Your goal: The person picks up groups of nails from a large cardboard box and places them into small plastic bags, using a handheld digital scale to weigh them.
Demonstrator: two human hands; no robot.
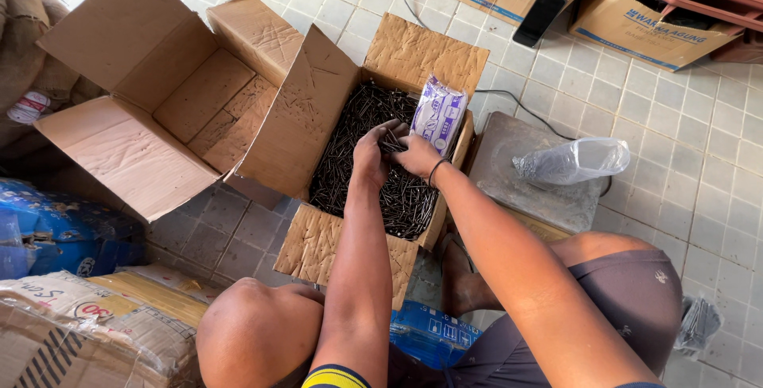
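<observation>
Down on the tiled floor, between the person's knees:
Nails [350, 149]: a dark loose heap filling an open cardboard box [413, 50], flaps spread out on all sides.
Left hand [370, 152]: sunk into the heap near the middle of the box, fingers curled round a bunch of nails.
Right hand [415, 153]: just beside the left, touching it, fingers closed over the same bunch; a dark band sits on the wrist.
Packet [438, 114]: a white and purple printed bag standing on edge against the box's right wall, just beyond the right hand.
Empty box [151, 102]: a second cardboard carton, open and lying to the left, one of its flaps overlapping the nail box's left flap.
Scale platform [548, 197]: a grey flat plate just right of the nail box, a clear plastic bag [574, 161] lying on it with something dark in its left end.
Cable [517, 102]: runs over the tiles from behind the box toward the plate.
Far edge: more cartons and a dark phone [539, 17] lying on the floor.
Near left: sacks and a blue bag [56, 233] stacked by the knee.
Near right: a small clear bag of nails [698, 323] on the tiles beside the thigh.
</observation>
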